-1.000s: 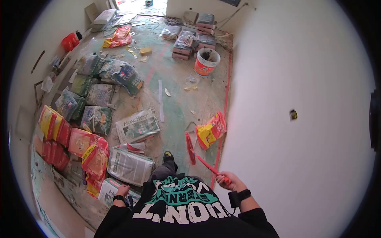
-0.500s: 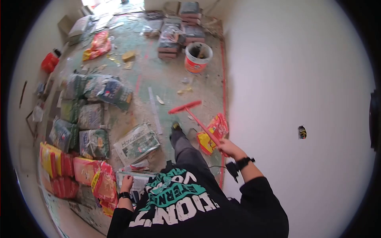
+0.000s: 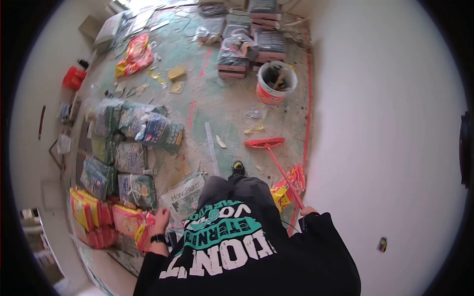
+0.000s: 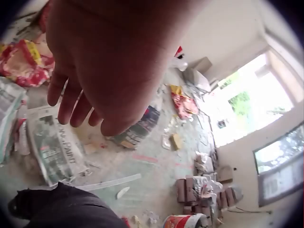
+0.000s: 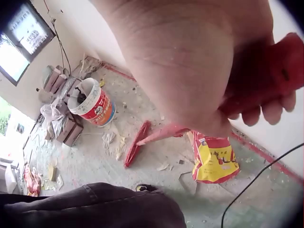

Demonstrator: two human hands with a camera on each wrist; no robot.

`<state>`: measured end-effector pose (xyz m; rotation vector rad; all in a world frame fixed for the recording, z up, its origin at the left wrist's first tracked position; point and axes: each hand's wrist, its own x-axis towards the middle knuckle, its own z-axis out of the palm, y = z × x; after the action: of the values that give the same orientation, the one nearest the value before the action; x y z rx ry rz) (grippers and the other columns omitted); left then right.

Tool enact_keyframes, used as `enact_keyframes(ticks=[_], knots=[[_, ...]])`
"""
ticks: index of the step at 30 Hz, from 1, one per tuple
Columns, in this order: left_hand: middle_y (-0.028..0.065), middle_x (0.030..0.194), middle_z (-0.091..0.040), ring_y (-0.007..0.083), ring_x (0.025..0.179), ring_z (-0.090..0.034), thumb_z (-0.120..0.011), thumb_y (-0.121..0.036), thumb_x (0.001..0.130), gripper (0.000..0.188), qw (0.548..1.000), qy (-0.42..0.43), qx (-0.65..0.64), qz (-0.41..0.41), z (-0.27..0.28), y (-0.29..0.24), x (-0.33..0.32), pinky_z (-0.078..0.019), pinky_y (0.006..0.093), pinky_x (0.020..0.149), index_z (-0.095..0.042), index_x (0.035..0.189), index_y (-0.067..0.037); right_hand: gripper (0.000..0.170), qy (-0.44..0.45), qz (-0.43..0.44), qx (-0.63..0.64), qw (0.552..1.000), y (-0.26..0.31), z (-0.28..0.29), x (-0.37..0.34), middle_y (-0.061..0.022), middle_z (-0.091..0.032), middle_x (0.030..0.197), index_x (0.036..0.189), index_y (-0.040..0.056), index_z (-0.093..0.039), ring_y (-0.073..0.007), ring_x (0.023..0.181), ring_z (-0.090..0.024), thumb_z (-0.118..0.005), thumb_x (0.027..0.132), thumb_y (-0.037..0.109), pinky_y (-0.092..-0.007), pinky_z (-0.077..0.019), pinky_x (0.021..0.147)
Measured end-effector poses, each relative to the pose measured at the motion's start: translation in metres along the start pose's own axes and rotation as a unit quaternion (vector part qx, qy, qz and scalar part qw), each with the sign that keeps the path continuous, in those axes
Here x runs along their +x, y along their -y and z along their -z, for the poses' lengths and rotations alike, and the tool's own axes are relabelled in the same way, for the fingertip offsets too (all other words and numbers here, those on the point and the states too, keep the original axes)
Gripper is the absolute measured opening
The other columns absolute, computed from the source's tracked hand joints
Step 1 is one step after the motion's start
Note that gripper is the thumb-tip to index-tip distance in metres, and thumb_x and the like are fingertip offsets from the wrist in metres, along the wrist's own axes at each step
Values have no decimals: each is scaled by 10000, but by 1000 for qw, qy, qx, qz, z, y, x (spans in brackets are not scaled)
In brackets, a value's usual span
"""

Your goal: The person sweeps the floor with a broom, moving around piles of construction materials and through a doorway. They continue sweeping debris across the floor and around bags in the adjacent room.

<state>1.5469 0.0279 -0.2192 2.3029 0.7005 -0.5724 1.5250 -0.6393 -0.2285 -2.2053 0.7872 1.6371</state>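
My right hand [image 3: 309, 211] grips the handle of a red T-shaped long-handled tool [image 3: 284, 172]. In the right wrist view, the fingers are curled round the thick red handle, and the tool's wide bar-shaped head [image 5: 137, 145] lies at floor level. Beside the handle, against the wall, slumps a red and yellow bag [image 5: 216, 161]. My left hand [image 3: 161, 221] hangs with nothing in it, its fingers loosely extended in the left wrist view. Below that hand, a white and green bag marked HongPaint [image 4: 57, 147] lies flat on the floor.
Several green bags [image 3: 136, 190] and red bags [image 3: 126, 219] lie along the left. A white and orange bucket [image 3: 271, 96] stands ahead by stacked packs [image 3: 232, 64]. A pale wall [image 3: 385, 123] runs along the right. A long white strip [image 3: 211, 148] lies on the littered floor.
The tool's head has swung forward from beside the red and yellow bag to farther up the floor. The right hand has drawn back close to the body; the left hand has risen slightly.
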Motion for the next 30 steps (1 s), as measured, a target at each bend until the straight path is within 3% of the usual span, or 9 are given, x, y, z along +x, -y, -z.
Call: enact_keyframes(ticks=[2,5,7,9,15,21,23,26,30], knots=[[145,805,-617,224,755,-600,-554,-252,791,302,997,-29,-67,-13,17,-58,31,-466,318,694,-566,952,3,325,-115,-71,85,987,8,14,28,-210,-610,889,930,-6,-604,-311,842,-608,-522,693,201,-396,-476,716],[120,795,-606,189,725,-590,-549,-222,797,269,993,-32,-114,-24,18,-100,66,-465,302,672,-553,950,-1,258,-324,-17,-6,946,80,87,-43,-208,-615,826,876,10,-613,-339,803,-604,-540,678,159,-422,-480,696],[90,780,-601,159,677,-579,-540,-208,804,255,996,-17,-64,-61,13,-101,102,-461,287,631,-544,960,-6,240,-292,11,-25,956,94,122,-50,-202,-613,826,855,25,-620,-358,797,-595,-558,678,174,-427,-478,700],[171,832,-613,287,796,-597,-561,-273,766,309,998,25,-56,-15,1,-94,127,-459,346,719,-572,937,-15,229,-292,-1,-40,956,112,152,-56,-200,-612,829,836,34,-628,-357,793,-594,-564,674,183,-424,-477,704],[181,828,-627,307,828,-598,-540,-350,717,371,983,115,0,141,-8,-42,195,-458,370,745,-643,855,-21,269,-268,16,-90,959,186,216,-78,-163,-623,814,844,78,-652,-330,775,-601,-623,665,278,-397,-483,709],[145,717,-629,254,671,-617,-542,-347,711,335,958,130,-120,226,32,-38,286,-468,351,703,-643,763,-33,288,-269,113,-94,952,343,278,-48,-149,-624,827,871,100,-647,-325,815,-593,-598,686,315,-403,-475,729],[167,780,-626,291,779,-603,-558,-375,709,368,966,153,-36,204,71,-64,336,-457,355,730,-617,786,-20,285,-280,141,-118,942,418,301,-40,-153,-622,832,862,94,-645,-330,818,-590,-596,689,315,-404,-473,731],[185,879,-605,304,831,-586,-556,-297,750,333,980,-45,-154,115,139,-114,395,-450,361,740,-579,913,-7,271,-276,201,-152,928,532,342,-30,-163,-616,853,844,81,-639,-333,824,-587,-581,707,307,-411,-469,736],[174,836,-603,298,810,-584,-551,-256,765,276,966,-115,-206,103,206,-171,448,-450,351,723,-578,895,-14,300,-263,250,-192,912,647,406,1,-175,-607,901,904,68,-622,-328,867,-575,-576,721,301,-403,-457,761]])
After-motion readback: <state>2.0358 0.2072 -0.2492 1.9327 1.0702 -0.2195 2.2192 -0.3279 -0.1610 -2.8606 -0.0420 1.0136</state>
